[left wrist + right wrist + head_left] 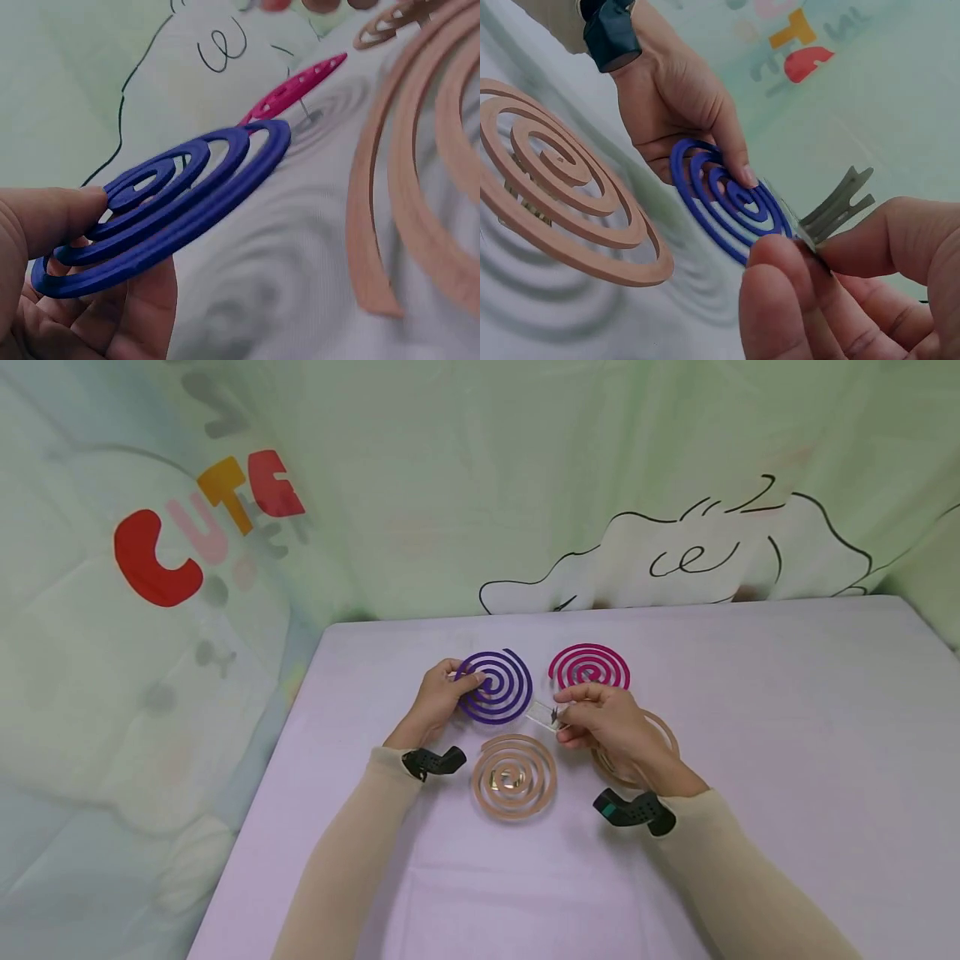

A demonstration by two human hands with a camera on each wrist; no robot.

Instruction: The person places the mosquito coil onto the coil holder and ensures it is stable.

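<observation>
A purple-blue mosquito coil (165,251) is held flat and slightly tilted by my left hand (433,697), thumb on its middle and fingers beneath. Just to the right, my right hand (606,722) pinches a small metal coil stand (836,206) between thumb and fingers. The stand is a thin flat plate with forked prongs standing up from it, and its plate overlaps the purple coil's edge in the right wrist view. In front of the hands is a tan coil (512,817), raised above the cloth with a gold-coloured stand (526,199) under its middle.
Behind my right hand a magenta coil (591,645) stands raised above the cloth. A second tan coil (672,737) lies partly hidden beneath the right hand and wrist. Pale lilac cloth covers the table (787,735), and a printed curtain (420,485) hangs along its back.
</observation>
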